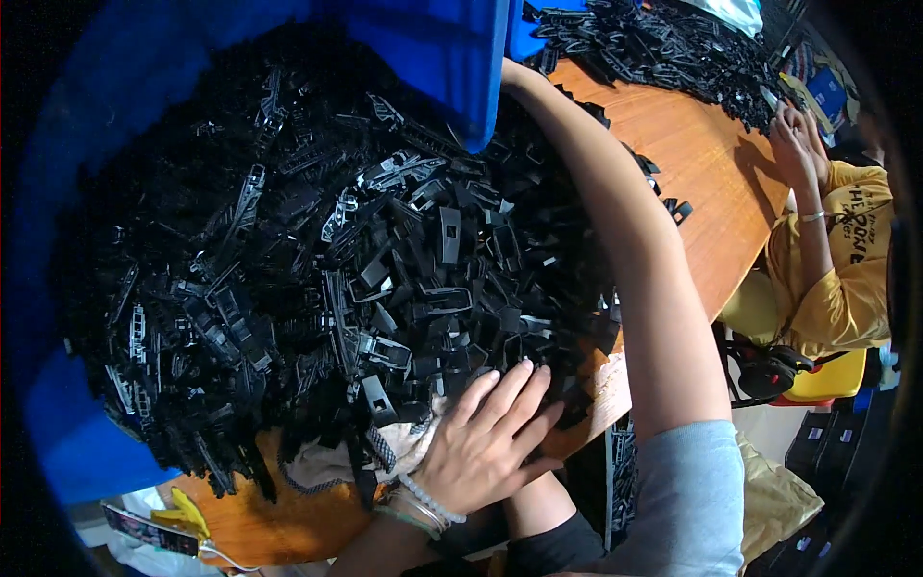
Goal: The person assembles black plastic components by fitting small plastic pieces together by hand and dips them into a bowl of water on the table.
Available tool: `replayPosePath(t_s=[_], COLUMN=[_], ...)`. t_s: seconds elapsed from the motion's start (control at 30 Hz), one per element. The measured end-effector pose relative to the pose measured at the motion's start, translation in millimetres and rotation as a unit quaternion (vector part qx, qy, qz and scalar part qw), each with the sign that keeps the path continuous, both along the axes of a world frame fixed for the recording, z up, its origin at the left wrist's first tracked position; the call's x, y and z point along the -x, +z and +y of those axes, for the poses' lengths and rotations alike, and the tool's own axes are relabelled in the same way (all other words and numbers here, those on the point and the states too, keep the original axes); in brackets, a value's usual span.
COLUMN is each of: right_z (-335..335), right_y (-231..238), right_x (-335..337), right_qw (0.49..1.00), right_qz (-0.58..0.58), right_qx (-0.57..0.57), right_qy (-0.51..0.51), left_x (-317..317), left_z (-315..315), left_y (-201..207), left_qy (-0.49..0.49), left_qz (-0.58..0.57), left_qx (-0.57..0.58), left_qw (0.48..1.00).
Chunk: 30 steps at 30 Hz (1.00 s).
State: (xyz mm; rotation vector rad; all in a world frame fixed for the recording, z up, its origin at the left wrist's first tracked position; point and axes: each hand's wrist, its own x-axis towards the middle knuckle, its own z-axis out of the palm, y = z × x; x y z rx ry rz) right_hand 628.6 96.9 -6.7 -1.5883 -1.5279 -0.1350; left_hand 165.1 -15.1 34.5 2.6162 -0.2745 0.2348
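Observation:
A large heap of black plastic parts [288,221] with clips and small frames covers the table before me. At its near edge my left hand [481,442], with beaded bracelets at the wrist, lies palm down with fingers spread, touching parts and a pale cloth [327,460]. My right arm reaches far along the heap's right side to a blue plastic bin [433,67]. That bin stands tilted over the far part of the heap. Behind its wall my right hand [517,75] is hidden from about the wrist on, so its fingers do not show.
The wooden table [663,125] shows at the right. A second heap of black parts [663,48] lies at the far right, where a co-worker in a yellow shirt [836,260] handles something. A phone [149,529] rests on a yellow stand at lower left. More blue plastic [87,433] borders the left side.

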Motion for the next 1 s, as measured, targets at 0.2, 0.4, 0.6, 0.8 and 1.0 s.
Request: replayPosePath(t_s=[0.2,0.4,0.6,0.8,1.0], right_z=[9.2,12.9,5.2,-40.6,-76.4], right_y=[-1.3,-20.0,-20.3,67.6,72.9], right_x=[16.0,-3.5,-13.2,39.5,8.3], right_qw=[0.99,0.995,0.971,0.944,0.951], right_qz=[-0.018,-0.047,-0.082,0.081,0.124], right_qx=[-0.109,0.003,0.153,0.086,-0.056], right_qy=[-0.088,-0.09,-0.163,-0.307,-0.277], left_x=[2.2,1.4,-3.1,0.4,-0.1], left_z=[0.2,1.0,-2.0,0.1,-6.4], left_y=[-4.2,-3.4,-1.3,3.2,4.0], left_qy=[-0.001,-0.026,-0.023,0.012,-0.013], left_qz=[-0.006,-0.004,-0.003,0.008,0.009], left_qx=[0.003,0.004,0.006,-0.048,-0.055], left_qw=[1.0,1.0,1.0,0.999,0.998])
